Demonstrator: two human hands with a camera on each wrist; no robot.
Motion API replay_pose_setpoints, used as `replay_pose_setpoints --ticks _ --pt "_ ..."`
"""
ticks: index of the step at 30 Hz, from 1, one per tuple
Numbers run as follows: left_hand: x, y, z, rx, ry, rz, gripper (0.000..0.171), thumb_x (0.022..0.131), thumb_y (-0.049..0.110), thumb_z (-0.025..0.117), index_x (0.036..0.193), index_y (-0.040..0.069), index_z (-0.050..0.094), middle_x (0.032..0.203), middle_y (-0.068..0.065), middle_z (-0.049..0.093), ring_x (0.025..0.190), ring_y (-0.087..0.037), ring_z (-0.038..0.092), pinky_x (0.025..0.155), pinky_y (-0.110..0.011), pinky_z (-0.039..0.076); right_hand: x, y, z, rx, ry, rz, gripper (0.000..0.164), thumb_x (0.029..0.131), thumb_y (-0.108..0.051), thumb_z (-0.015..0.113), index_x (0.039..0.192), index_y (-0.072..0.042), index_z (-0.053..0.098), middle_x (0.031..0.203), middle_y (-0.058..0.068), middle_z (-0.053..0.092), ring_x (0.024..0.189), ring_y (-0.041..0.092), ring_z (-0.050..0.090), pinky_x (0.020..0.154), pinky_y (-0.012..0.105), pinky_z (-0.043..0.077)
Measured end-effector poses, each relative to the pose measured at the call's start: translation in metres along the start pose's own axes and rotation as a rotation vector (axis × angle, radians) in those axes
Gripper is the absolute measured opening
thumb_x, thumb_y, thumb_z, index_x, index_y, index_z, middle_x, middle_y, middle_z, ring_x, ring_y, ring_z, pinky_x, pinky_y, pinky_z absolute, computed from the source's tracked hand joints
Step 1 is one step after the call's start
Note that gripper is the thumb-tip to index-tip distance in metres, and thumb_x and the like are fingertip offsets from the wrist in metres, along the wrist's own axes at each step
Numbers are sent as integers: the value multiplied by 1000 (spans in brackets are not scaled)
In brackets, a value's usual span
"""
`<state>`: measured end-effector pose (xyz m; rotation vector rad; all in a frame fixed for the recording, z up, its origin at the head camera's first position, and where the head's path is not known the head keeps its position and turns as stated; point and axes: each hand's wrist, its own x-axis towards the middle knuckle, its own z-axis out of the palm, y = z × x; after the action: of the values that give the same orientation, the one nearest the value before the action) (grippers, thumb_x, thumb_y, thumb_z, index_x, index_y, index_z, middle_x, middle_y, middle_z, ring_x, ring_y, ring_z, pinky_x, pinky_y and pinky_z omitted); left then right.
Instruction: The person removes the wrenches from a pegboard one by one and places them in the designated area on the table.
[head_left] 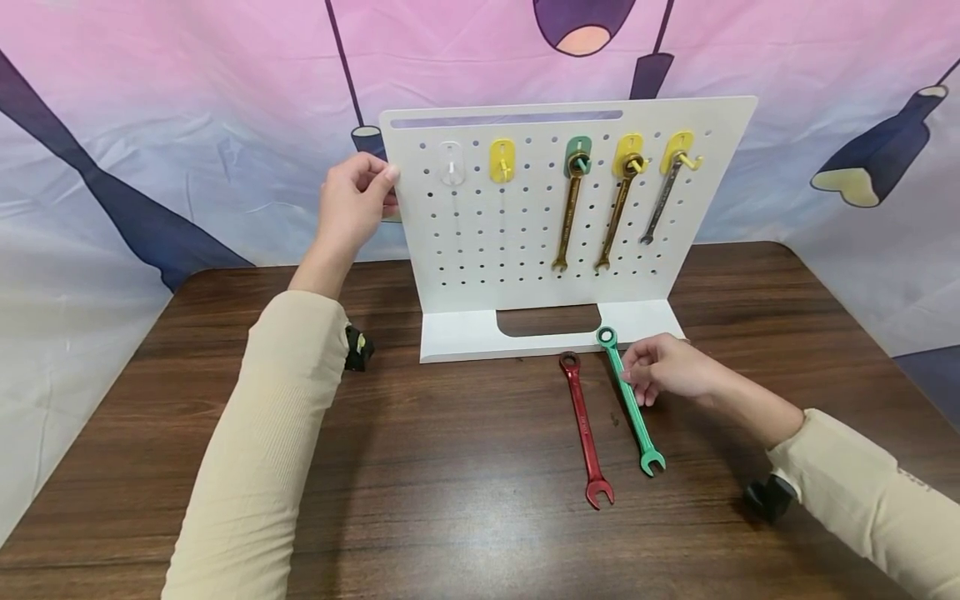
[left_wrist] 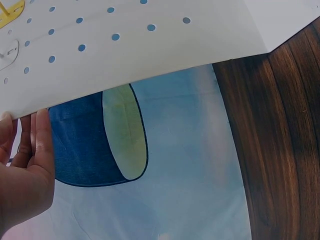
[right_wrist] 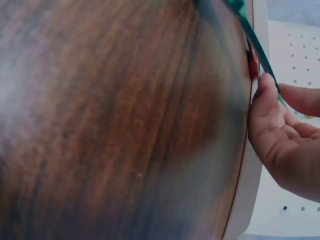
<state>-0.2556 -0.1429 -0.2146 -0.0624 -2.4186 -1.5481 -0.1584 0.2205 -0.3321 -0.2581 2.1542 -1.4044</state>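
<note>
With thumb and fingers, my left hand [head_left: 351, 200] pinches the left edge of a white pegboard [head_left: 480, 292]; the left wrist view shows the same hand [left_wrist: 30, 170] at the board's edge. My right hand [head_left: 671, 367] pinches a green combination wrench [head_left: 632, 400] around its middle, ring end toward the board. In the right wrist view this green wrench [right_wrist: 257, 47] slants above the tabletop. Just left of it, a red combination wrench [head_left: 583, 425] lies on the table. Two gold wrenches [head_left: 570, 217] and a smaller silver wrench [head_left: 662, 204] hang from hooks on the board.
The two leftmost hooks, one clear [head_left: 452, 162] and one yellow [head_left: 502, 160], bear no wrench. The board's base [head_left: 461, 333] has a cut-out and stands on the dark wooden table [head_left: 420, 467]. Behind it hangs a patterned cloth [head_left: 247, 125].
</note>
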Motion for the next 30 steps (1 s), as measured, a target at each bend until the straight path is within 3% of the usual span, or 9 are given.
replay_pose_setpoints --ticks 15,30 --pt "-1 1 -1 -22 -2 -2 17 93 23 52 90 6 56 86 -4 57 78 -13 60 76 -24 55 -3 7 3 39 -106 7 9 88 3 53 89 11 50 65 10 54 54 16 57 49 28 54" --pt "0 1 -1 -19 -2 -10 18 93 23 52 90 6 56 88 -4 58 79 -14 61 76 -25 55 -2 10 5 31 -94 41 10 88 3 54 89 12 52 66 10 56 54 16 59 50 30 56"
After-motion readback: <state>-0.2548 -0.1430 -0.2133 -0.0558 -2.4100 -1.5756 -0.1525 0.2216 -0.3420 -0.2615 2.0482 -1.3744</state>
